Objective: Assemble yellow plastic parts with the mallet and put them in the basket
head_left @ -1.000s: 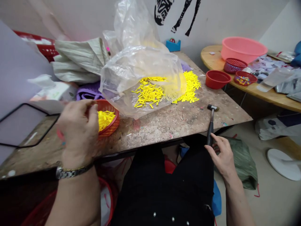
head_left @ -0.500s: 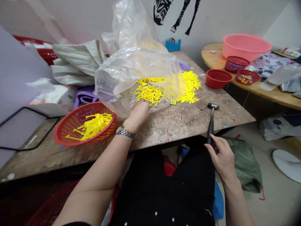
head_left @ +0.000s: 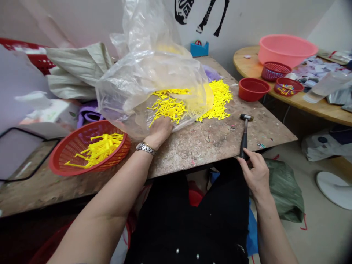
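- The left hand (head_left: 161, 129) lies at the mouth of the clear plastic bag (head_left: 154, 77), fingers curled together on the bag's lower lip and touching the nearest yellow plastic pieces (head_left: 167, 107) — whether any piece is pinched between them cannot be told.
- A metal watch (head_left: 145, 148) sits on the left wrist, over the middle of the tabletop (head_left: 209, 139) near its front edge.
- The right hand (head_left: 254, 174) hangs just off the tabletop's front edge, towards the right corner, fingers wrapped around the black handle of a small hammer (head_left: 244, 134).
- The hammer's head rests on the tabletop, its handle sloping back over the front edge into the hand.
- The yellow pieces spread from inside the bag out towards the far right part of the tabletop — a loose heap, partly under the plastic.
- A red basket (head_left: 88, 148) with more yellow pieces stands near the front left of the tabletop, just beside the left forearm.
- A small red bowl (head_left: 253, 89) stands at the tabletop's right edge.
- On the round side table (head_left: 302, 104) stand a pink basin (head_left: 287, 49) and two small red baskets.
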A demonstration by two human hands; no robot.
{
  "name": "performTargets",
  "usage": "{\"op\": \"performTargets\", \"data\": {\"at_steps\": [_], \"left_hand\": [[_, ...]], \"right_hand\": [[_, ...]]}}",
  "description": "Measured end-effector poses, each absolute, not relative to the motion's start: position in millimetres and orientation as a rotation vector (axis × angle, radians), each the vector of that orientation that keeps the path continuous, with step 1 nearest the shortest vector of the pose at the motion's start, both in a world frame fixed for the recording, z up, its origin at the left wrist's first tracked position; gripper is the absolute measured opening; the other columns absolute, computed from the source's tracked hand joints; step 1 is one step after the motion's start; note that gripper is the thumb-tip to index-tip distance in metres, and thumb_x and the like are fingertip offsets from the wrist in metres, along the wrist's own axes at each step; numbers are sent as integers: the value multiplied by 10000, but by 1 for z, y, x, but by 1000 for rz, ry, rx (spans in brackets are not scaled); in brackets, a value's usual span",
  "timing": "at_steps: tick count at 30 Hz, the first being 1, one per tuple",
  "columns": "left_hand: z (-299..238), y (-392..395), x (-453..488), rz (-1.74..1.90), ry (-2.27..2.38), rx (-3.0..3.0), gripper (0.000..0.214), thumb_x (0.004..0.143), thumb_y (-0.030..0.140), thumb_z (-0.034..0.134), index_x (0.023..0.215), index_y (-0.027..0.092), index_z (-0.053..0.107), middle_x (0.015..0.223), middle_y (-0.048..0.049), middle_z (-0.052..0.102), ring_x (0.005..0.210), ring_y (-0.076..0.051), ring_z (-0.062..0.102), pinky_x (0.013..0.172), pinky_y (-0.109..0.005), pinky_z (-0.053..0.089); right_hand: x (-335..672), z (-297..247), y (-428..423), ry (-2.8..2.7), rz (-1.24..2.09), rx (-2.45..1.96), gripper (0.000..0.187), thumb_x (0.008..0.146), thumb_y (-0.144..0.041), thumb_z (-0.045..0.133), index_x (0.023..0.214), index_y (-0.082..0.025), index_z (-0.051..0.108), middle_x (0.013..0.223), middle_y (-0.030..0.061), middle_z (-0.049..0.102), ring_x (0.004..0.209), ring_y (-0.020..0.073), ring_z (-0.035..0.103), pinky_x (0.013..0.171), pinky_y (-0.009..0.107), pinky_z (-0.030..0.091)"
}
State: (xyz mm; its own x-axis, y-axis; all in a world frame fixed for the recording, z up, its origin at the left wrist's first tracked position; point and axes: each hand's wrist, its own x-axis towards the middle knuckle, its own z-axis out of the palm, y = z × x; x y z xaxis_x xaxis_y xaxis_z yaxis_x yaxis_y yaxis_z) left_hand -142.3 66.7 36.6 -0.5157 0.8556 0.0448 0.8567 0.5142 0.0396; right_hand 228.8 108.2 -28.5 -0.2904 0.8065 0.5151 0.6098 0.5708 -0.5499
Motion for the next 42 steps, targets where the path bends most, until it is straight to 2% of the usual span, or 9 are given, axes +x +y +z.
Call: {"op": "performTargets", "data": {"at_steps": [5,8,13,23,26,32,37,39,42], "left_hand": [[36,65,-149,-200,-2674,-1527,305,934,226,421,1050,143,691,1131,-199,694,994,-304,652,801,-374,485],[41,59,-150,-314,-2618,-1502,295,942,247,416,1041,154,679,1090,-181,709,944,-292,655,765,-357,474],[54,43,-129,-635,-2333,-1693,220,944,243,443,971,169,649,970,-119,715,881,-242,640,782,-327,469],[46,15,-33,-1056,-1844,-2434,198,1003,224,449,898,176,609,837,-55,655,769,-173,600,702,-277,460],[46,9,-21,-1080,-1803,-2518,216,1016,240,443,899,180,614,828,-52,641,763,-170,593,695,-274,457],[40,6,-20,-1232,-1907,-2518,184,996,248,478,919,191,635,855,-60,668,788,-180,618,710,-291,474],[32,5,-23,-1533,-2133,-2326,124,930,284,571,962,205,661,893,-54,700,820,-189,641,750,-314,500],[30,5,-22,-1660,-2247,-2225,143,894,316,614,964,201,663,865,-43,688,783,-182,633,711,-303,508],[27,7,-18,-1946,-2465,-2073,235,855,378,652,992,188,646,826,-30,647,654,-153,600,538,-254,489]], "right_hand": [[232,-27,108,-2007,325,-1159,420,946,-485,582,1230,-194,682,1049,101,660,729,178,611,749,357,555],[236,-21,105,-1957,291,-1148,360,967,-436,549,1196,-200,696,1055,112,672,811,204,644,761,367,563],[230,2,94,-1894,239,-1060,256,984,-321,531,1123,-210,716,1034,107,706,971,237,675,885,408,560],[181,21,77,-2014,641,-871,287,998,-313,511,1206,-209,677,1162,112,715,1072,225,678,948,390,550],[174,18,73,-2054,796,-851,275,1004,-325,496,1164,-215,691,1116,91,737,1034,216,692,930,367,550],[168,16,69,-2016,1002,-859,252,985,-327,527,867,-200,710,766,26,709,731,166,668,705,273,530],[165,14,67,-1960,1121,-853,221,958,-309,557,835,-196,702,732,9,696,657,142,637,641,248,514],[164,15,66,-1948,1124,-852,204,951,-296,565,837,-196,701,739,8,703,660,141,642,642,246,514],[162,19,65,-1974,1021,-844,184,953,-280,569,853,-196,700,766,16,713,693,149,654,673,258,515]]}}
